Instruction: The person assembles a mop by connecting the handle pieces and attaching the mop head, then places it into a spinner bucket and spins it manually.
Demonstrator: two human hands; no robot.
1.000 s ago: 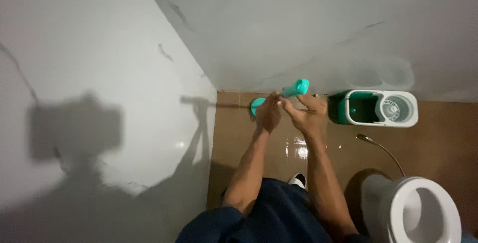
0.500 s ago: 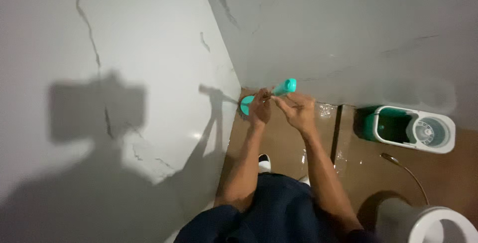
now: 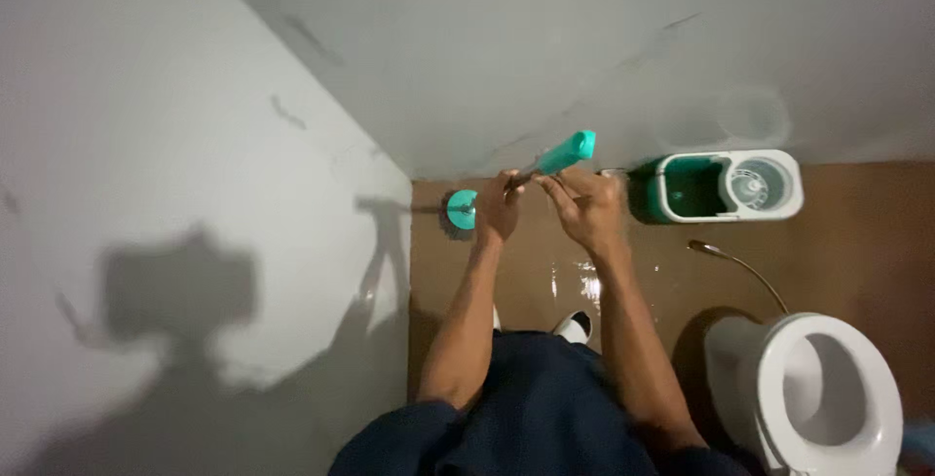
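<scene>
From the left: my left hand (image 3: 499,211) is closed around the mop pole (image 3: 526,176), its round teal head (image 3: 462,209) on the brown floor (image 3: 857,232) at nine o'clock of that fist. The pole's long axis rises toward two o'clock to the teal grip (image 3: 567,153). My right hand (image 3: 587,208) sits nearer that grip, fingers curled at the pole, though I cannot tell whether they clasp it.

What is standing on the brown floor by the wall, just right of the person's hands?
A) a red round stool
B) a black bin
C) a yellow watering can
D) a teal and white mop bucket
D: a teal and white plastic mop bucket with a round spinner basket stands on the brown tiled floor against the wall, right of the right hand.
</scene>
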